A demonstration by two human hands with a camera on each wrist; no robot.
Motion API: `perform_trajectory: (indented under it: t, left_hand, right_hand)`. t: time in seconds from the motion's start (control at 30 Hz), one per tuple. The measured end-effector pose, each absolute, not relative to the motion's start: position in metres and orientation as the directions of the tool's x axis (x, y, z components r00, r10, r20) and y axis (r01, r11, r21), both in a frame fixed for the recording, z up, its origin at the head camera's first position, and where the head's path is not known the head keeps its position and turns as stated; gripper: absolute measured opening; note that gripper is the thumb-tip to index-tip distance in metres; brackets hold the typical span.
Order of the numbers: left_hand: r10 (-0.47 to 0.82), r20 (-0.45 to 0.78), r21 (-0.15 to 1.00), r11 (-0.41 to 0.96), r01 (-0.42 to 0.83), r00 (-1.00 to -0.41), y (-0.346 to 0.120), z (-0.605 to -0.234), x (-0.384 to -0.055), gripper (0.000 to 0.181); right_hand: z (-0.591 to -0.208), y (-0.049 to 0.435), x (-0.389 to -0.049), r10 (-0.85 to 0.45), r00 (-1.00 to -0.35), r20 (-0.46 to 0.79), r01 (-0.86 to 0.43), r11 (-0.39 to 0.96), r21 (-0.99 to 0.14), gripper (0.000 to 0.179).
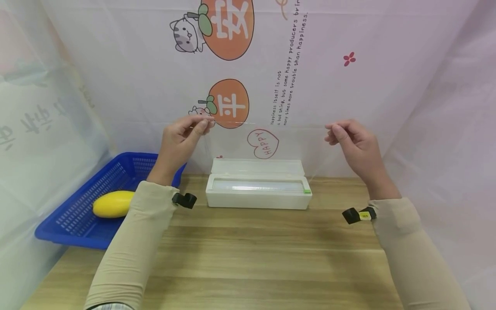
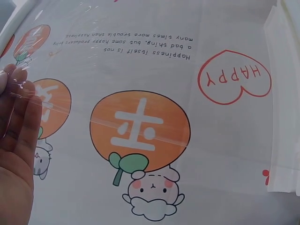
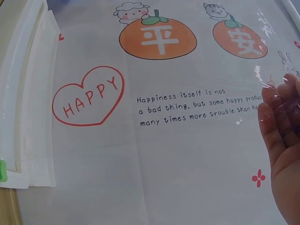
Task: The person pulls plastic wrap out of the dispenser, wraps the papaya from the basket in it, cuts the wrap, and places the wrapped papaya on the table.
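A clear sheet of cling film (image 1: 244,123) stretches between my raised hands, showing mostly as faint glints. Its left corner is pinched between the thumb and fingers of my left hand (image 1: 182,140); wrinkled film (image 2: 23,86) gathers at those fingertips in the left wrist view. My right hand (image 1: 358,148) pinches the other corner, where shiny film (image 3: 260,77) crosses the fingers in the right wrist view. Below and between the hands stands a white cling film box (image 1: 258,201), its lid (image 1: 257,167) raised. The film roll (image 1: 255,186) lies inside. How far the sheet hangs is hard to see.
A blue plastic basket (image 1: 71,209) with a yellow oblong fruit or vegetable (image 1: 112,204) sits at left, partly behind my left forearm. A green slider (image 1: 307,191) is at the box's right end. Printed white sheeting (image 1: 310,150) encloses the wooden table (image 1: 271,254) at back and sides.
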State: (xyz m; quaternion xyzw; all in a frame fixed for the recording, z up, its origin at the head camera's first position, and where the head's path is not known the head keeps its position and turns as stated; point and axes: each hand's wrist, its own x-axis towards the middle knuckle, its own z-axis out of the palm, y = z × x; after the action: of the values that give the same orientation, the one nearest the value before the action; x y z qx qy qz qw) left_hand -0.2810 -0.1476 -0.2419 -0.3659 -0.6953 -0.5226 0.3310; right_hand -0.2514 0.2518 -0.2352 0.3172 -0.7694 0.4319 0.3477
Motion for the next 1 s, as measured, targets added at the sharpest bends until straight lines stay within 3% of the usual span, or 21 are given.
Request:
perform_trajectory:
  t: [0.57, 1.0]
  left_hand:
    - [0.170, 0.855, 0.457, 0.199, 0.867, -0.490, -0.148, -0.231, -0.279, 0.019]
    - [0.219, 0.863, 0.413, 0.212, 0.886, -0.455, -0.153, -0.230, -0.271, 0.018]
  right_hand:
    - [-0.225, 0.252, -0.250, -0.192, -0.536, 0.822, -0.800, 0.428, -0.421, 0.021]
    - [-0.225, 0.259, -0.246, -0.214, -0.551, 0.806, -0.821, 0.310, -0.479, 0.019]
